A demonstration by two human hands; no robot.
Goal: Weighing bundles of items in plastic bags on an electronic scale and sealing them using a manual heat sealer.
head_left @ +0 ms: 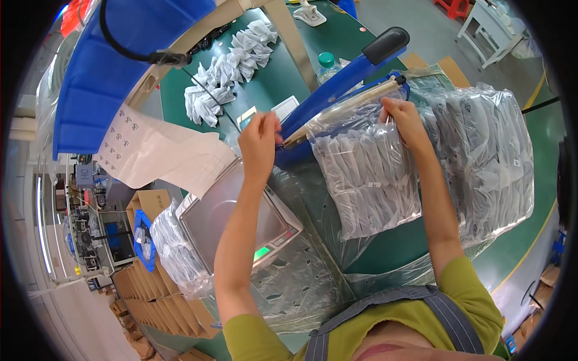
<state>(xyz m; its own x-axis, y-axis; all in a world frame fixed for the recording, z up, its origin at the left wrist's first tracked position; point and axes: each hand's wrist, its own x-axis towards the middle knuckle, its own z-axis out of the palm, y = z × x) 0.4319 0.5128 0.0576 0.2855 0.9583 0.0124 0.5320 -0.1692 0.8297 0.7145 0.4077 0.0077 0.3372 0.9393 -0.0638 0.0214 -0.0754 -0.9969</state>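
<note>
A clear plastic bag (373,186) packed with rows of small wrapped pieces hangs at the front of a blue hand sealer (328,93). The sealer's lever, with its black grip, is raised. My right hand (404,123) pinches the bag's top right corner, close to the sealing bar. At the sealer's left end, my left hand (259,144) is raised with its fingers curled; whether anything is in them is hidden. The bag's top left corner lies apart from that hand, near the bar.
More filled clear bags (487,162) stand on the right. Left are a scale (232,216) with a lit green display, a paper sheet (162,150) and a blue bin (90,78). White packets (232,66) and a green-capped bottle (328,66) lie beyond; cardboard dividers (162,301) sit lower left.
</note>
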